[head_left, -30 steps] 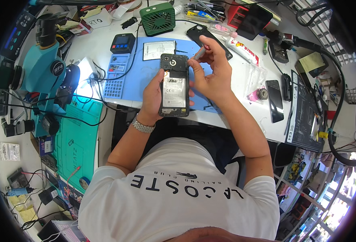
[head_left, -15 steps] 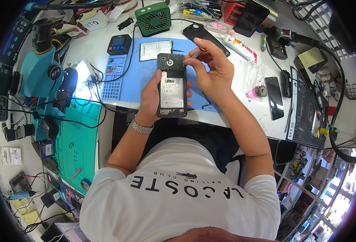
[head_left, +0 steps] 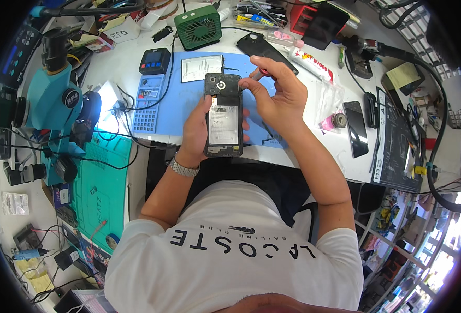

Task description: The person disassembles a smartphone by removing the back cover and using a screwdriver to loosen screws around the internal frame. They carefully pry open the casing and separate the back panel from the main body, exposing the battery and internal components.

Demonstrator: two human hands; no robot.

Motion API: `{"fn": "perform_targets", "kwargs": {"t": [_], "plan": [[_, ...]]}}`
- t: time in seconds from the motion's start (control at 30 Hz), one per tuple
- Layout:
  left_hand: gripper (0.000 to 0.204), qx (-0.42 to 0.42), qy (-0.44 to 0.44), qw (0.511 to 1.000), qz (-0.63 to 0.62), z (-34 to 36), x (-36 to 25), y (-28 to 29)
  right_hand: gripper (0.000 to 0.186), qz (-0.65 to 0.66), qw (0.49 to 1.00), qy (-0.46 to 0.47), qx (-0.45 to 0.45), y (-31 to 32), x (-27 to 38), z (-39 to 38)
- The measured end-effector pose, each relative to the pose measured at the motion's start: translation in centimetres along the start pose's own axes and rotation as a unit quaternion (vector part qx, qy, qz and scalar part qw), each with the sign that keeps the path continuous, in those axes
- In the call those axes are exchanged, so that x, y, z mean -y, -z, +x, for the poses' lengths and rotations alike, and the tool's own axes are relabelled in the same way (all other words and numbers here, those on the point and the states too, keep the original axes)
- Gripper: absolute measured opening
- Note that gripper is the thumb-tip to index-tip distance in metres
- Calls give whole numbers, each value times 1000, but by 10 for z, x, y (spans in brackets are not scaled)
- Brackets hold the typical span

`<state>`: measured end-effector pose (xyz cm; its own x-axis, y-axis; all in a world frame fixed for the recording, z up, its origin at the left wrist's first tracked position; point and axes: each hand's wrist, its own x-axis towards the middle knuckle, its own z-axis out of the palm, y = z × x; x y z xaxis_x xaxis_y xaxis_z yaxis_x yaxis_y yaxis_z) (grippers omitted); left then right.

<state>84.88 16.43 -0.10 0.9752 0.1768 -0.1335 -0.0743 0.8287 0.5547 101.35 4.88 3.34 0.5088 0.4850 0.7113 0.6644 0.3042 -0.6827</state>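
Far left, a teal microscope [head_left: 50, 99] stands over a green cutting mat [head_left: 101, 182], with a blue keypad unit [head_left: 149, 99] just beside it at the edge of the blue work mat [head_left: 188, 112]. Above that mat the person's left hand [head_left: 195, 130] is wrapped around an opened phone [head_left: 223, 116], back cover off, holding it upright above the white desk [head_left: 314, 151]. The right hand [head_left: 275, 94] is closed in a pinch on a thin tool [head_left: 255, 75] whose tip meets the phone's upper right corner. A green fan [head_left: 198, 26] sits at the desk's far side. Further right lie a black back cover [head_left: 264, 49], a clear bag [head_left: 327, 101] and another dark phone [head_left: 356, 135].
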Motion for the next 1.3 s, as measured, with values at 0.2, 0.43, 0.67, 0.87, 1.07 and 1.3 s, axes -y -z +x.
{"fn": "perform_targets", "kwargs": {"t": [0.2,0.43,0.67,0.87,1.07,1.3], "plan": [[59,-5,-23,999,43,-3,0,-2,52,105,993,-59,1,-2,8,-3],[47,-1,-34,998,50,-3,-2,-6,50,31,999,-29,25,8,14,1],[46,-3,-27,999,42,-4,-1,-3,51,189,981,-47,9,-1,8,-3],[52,4,-36,997,65,-4,-3,-7,51,138,990,-20,1,0,15,-1],[47,2,-25,999,48,-4,-1,-2,49,10,999,30,17,3,13,5],[48,0,-36,998,58,-3,-2,-3,52,16,1000,20,11,1,15,8]]}}
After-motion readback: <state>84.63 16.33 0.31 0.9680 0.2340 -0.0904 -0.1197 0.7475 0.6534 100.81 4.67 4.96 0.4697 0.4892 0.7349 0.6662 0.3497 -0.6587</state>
